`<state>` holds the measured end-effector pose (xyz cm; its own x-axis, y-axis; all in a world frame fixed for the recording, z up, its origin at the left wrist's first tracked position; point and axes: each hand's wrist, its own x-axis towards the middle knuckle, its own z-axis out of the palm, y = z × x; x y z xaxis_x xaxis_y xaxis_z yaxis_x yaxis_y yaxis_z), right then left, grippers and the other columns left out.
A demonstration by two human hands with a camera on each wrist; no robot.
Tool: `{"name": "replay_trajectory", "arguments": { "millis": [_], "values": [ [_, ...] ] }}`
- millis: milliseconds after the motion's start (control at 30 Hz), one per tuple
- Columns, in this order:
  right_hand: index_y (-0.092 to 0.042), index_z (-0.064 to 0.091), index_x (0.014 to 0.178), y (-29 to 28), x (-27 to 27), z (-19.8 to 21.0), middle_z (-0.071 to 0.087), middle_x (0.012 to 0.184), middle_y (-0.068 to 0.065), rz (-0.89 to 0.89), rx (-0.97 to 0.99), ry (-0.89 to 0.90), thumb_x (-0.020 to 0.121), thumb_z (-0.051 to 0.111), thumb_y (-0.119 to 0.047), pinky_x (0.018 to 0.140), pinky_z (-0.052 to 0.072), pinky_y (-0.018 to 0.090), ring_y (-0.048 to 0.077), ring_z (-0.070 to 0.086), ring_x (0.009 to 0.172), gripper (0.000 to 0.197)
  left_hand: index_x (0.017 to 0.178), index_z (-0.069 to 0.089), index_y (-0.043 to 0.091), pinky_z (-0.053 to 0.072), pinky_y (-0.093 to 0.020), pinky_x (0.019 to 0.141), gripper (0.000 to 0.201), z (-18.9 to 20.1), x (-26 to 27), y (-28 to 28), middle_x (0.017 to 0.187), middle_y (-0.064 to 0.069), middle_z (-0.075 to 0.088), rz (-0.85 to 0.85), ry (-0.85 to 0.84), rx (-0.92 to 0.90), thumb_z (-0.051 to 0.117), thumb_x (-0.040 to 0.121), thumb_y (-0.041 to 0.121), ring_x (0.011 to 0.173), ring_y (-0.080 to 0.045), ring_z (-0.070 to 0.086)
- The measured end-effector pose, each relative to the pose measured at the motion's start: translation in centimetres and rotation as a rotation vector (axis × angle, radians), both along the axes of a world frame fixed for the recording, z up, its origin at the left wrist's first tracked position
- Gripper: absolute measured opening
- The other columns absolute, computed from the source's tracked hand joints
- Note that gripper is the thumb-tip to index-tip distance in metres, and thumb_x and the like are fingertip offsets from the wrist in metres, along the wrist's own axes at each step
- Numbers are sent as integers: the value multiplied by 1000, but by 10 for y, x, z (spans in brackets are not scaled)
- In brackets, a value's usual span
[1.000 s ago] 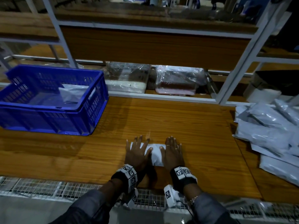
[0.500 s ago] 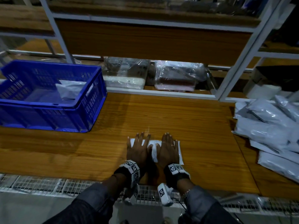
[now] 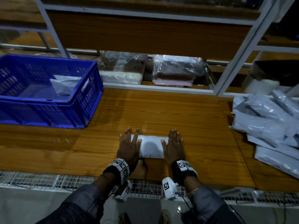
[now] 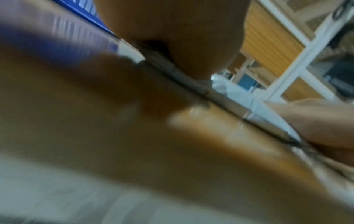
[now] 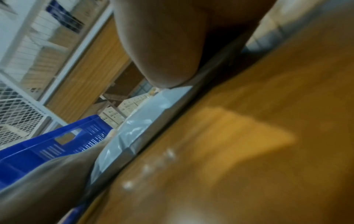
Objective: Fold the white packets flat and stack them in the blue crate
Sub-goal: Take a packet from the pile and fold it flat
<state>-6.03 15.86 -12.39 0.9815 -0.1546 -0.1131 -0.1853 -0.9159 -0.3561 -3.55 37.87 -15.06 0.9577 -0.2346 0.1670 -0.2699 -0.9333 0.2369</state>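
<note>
A folded white packet point(image 3: 151, 147) lies flat on the wooden table point(image 3: 186, 120) near its front edge. My left hand point(image 3: 129, 144) presses its left end with straight fingers. My right hand point(image 3: 174, 145) presses its right end the same way. The blue crate point(image 3: 84, 101) stands at the back left with one white packet point(image 3: 64, 84) inside. In the right wrist view the packet point(image 5: 145, 125) shows under my palm, with the crate point(image 5: 47, 150) beyond it. The left wrist view is blurred; the packet's edge point(image 4: 268, 115) lies on the table.
A pile of several unfolded grey-white packets point(image 3: 271, 126) covers the table's right side. Clear plastic bundles point(image 3: 176, 73) sit on the shelf behind the table, between white frame posts point(image 3: 233, 65). A wire mesh ledge point(image 3: 40, 180) runs along the table's front.
My hands have slid apart from the packet's middle to its two ends, smoothing it flat. The packet stays in place on the table.
</note>
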Motion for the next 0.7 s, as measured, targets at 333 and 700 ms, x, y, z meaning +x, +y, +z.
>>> {"name": "replay_trajectory", "arguments": {
  "millis": [333,700],
  "values": [
    [-2,3,159,7,4,10,-5,168,14,-31,-23,50,104,22,-56,124,-5,43,27,-3,156,80,144,51,1,20,-68,116,62,18,4,-12,149,-28,46,-16,-15,33,25,106,43,140,-42,43],
    [6,34,151,35,9,-1,36,157,24,48,-114,-47,101,19,-54,124,14,54,36,29,149,80,154,39,20,17,-61,116,59,6,-6,-43,156,-14,42,-30,-61,39,32,101,44,146,-33,36]
  ]
}}
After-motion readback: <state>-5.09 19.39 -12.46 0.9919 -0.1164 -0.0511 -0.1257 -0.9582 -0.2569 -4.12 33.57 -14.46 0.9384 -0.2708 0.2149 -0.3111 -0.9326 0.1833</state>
